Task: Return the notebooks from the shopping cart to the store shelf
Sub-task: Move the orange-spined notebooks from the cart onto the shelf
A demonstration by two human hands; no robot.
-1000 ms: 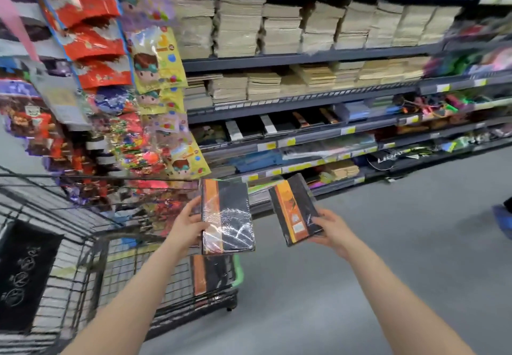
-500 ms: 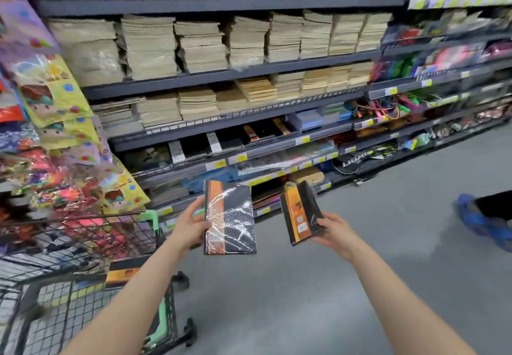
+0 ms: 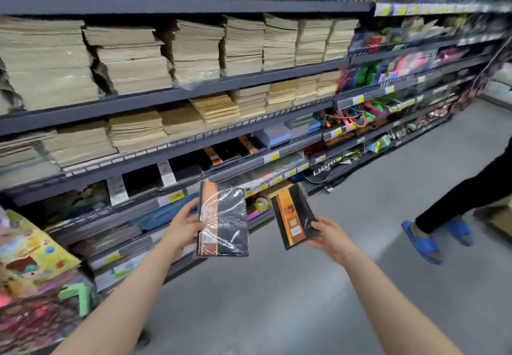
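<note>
Two shrink-wrapped black-and-orange notebooks being held upright before store shelf (image 3: 194,160): larger notebook (image 3: 223,223) at left, smaller notebook (image 3: 293,216) tilting at right.

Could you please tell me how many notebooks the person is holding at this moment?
2. The larger black-and-orange notebook is gripped by the left hand; the smaller black-and-orange notebook is held by the right hand. Similar ones lie on the shelf behind, partly hidden.

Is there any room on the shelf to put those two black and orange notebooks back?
Maybe. The black notebook row shows dark gaps between its white-labelled stacks, beside the orange-edged ones; blur hides whether they are bare. The tan paper stacks above sit tightly packed. The left hand and right hand each hold one notebook.
</note>
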